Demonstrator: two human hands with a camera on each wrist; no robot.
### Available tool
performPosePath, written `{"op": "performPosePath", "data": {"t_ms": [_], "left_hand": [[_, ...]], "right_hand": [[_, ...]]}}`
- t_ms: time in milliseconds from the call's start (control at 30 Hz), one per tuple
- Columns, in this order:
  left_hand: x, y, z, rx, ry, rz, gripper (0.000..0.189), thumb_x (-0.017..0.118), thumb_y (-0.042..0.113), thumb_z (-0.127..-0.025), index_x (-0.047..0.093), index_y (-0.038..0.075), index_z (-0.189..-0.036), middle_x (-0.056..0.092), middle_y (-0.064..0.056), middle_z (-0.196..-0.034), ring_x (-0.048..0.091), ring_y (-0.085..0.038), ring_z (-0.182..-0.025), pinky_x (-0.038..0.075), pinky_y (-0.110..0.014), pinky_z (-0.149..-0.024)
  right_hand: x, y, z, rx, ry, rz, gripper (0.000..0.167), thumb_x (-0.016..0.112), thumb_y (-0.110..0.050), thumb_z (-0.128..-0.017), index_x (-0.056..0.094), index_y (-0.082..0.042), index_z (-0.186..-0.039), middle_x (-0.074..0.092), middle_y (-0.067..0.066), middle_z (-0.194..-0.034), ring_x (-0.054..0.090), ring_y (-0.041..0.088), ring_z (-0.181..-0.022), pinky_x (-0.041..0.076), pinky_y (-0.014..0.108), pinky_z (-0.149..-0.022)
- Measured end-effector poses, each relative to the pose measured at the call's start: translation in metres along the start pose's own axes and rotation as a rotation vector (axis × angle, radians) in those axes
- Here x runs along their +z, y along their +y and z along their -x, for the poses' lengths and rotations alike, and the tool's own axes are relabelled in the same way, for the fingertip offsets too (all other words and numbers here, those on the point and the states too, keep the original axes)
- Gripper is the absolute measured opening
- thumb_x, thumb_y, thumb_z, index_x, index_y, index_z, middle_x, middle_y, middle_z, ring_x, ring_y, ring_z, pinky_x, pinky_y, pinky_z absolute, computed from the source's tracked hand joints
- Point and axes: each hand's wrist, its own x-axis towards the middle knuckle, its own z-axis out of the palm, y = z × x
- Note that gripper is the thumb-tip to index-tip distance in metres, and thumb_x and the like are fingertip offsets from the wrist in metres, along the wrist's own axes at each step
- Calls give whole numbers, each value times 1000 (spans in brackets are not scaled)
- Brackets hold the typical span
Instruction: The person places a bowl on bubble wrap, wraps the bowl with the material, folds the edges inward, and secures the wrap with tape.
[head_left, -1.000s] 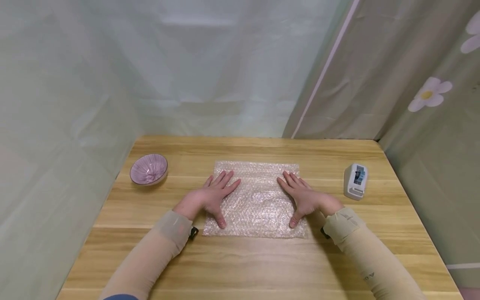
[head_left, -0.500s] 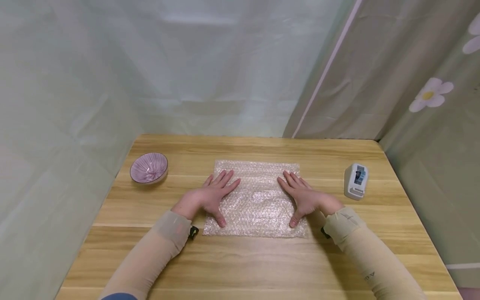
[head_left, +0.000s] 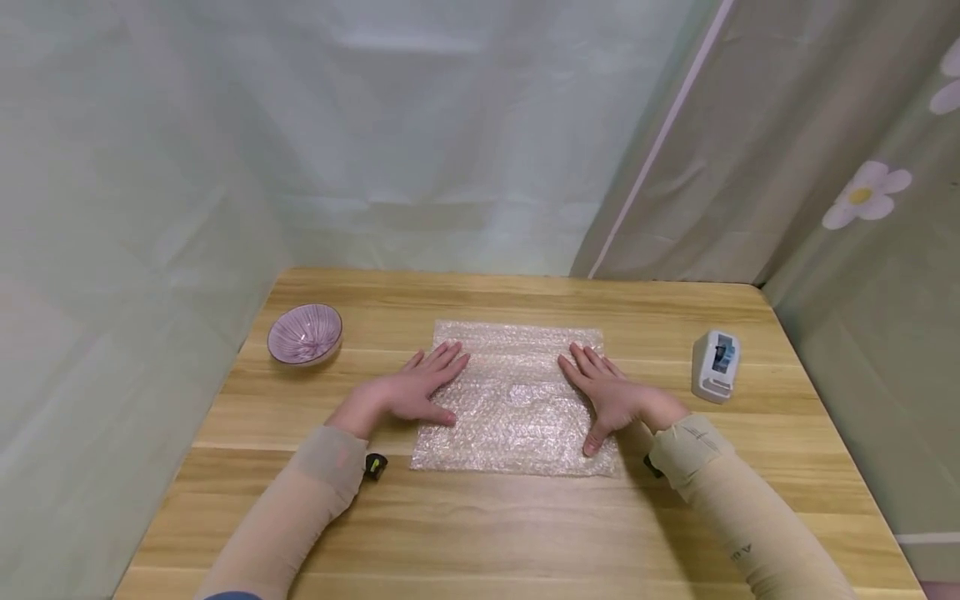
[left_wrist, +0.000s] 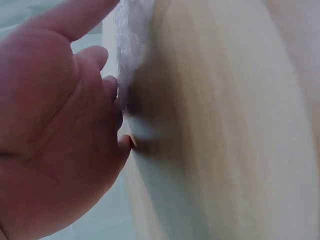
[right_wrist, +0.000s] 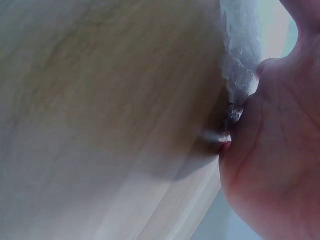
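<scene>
A sheet of clear bubble wrap (head_left: 517, 408) lies flat on the wooden table in the head view. My left hand (head_left: 420, 389) is at its left edge, fingers spread and straight, the fingertips and thumb over the sheet. On the opposite edge my right hand (head_left: 603, 396) rests with straight, spread fingers and the thumb pointing toward the front. In the left wrist view the left palm (left_wrist: 55, 130) is raised off the tabletop, with the fingertips down at the wrap (left_wrist: 134, 40). The right wrist view shows the right palm (right_wrist: 280, 145) likewise raised beside the wrap (right_wrist: 241, 55).
A purple-striped bowl (head_left: 305, 335) stands at the back left of the table (head_left: 487, 533). Toward the right side is a white tape dispenser (head_left: 716, 367) with a blue roll. Pale curtains (head_left: 465, 150) hang behind the table and along both sides.
My left hand has shifted slightly left and its thumb has swung up toward the fingers, uncovering the wrap's front left corner. The right hand stays in place on the wrap.
</scene>
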Motion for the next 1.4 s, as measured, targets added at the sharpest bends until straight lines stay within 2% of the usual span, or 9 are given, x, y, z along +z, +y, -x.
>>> {"op": "performPosePath", "data": {"t_ms": [233, 400, 567, 700, 900, 1000, 1100, 1267, 1400], "left_hand": [[1, -7, 14, -20, 113, 150, 99, 68, 48, -103, 8, 12, -173, -6, -19, -178, -3, -42, -163, 1, -63, -129], [-3, -9, 28, -41, 304, 298, 81, 66, 38, -107, 24, 10, -171, 13, -21, -177, 14, -43, -161, 15, -61, -129], [-11, -12, 48, -76, 576, 393, 58, 63, 23, -110, 45, 2, -161, 48, -23, -161, 50, -44, -144, 40, -60, -120], [-19, -16, 67, -146, 830, 436, 45, 63, 18, -109, 59, 3, -152, 68, -19, -140, 67, -27, -119, 56, -36, -99], [-30, -31, 94, -297, 1253, 691, 31, 64, 13, -108, 71, 4, -137, 70, -8, -105, 65, -6, -82, 53, -14, -69], [-33, -43, 104, -373, 1470, 854, 27, 66, 8, -103, 76, 9, -128, 62, 1, -100, 56, -5, -75, 47, -13, -62], [-35, -54, 112, -412, 1619, 954, 30, 67, 5, -99, 75, 14, -126, 57, 3, -103, 49, -7, -76, 40, -13, -59], [-36, -66, 118, -539, 1691, 936, 38, 70, 8, -96, 70, 19, -133, 51, 4, -111, 47, -7, -82, 40, -16, -66], [-33, -76, 122, -717, 1621, 837, 47, 70, 14, -97, 63, 20, -143, 42, 9, -115, 42, -5, -85, 38, -20, -75]], "right_hand": [[0, 3, 1, -27, 9, -32, 161, 102, -50, -57, -2, 0, -169, -23, 30, -171, -20, 50, -158, -8, 66, -127], [1, 3, 0, -28, 0, -34, 161, 101, -51, -59, -4, -1, -170, -25, 28, -171, -22, 49, -158, -9, 65, -127], [2, 4, 1, -34, 1, -29, 161, 101, -52, -59, -4, -1, -170, -25, 29, -170, -21, 50, -157, -9, 66, -127], [3, 4, -1, -9, -5, 4, 162, 101, -53, -58, -5, -3, -170, -25, 28, -171, -21, 49, -158, -8, 64, -128], [2, 0, -1, 18, -9, 17, 162, 101, -52, -57, -3, -2, -170, -24, 27, -171, -20, 48, -158, -7, 64, -128], [1, -1, -1, 23, -14, 11, 162, 101, -52, -57, -3, -2, -170, -24, 27, -172, -20, 48, -158, -7, 63, -128], [1, -2, -1, 16, -11, 5, 161, 102, -51, -58, -4, -3, -170, -25, 27, -172, -20, 47, -158, -7, 63, -128], [1, 1, 0, -11, 11, -12, 161, 101, -51, -57, -3, -2, -170, -25, 28, -171, -21, 49, -158, -9, 65, -127], [2, 3, -1, -5, 4, -3, 162, 101, -53, -58, -4, -2, -170, -25, 27, -171, -21, 48, -158, -8, 64, -128]]}}
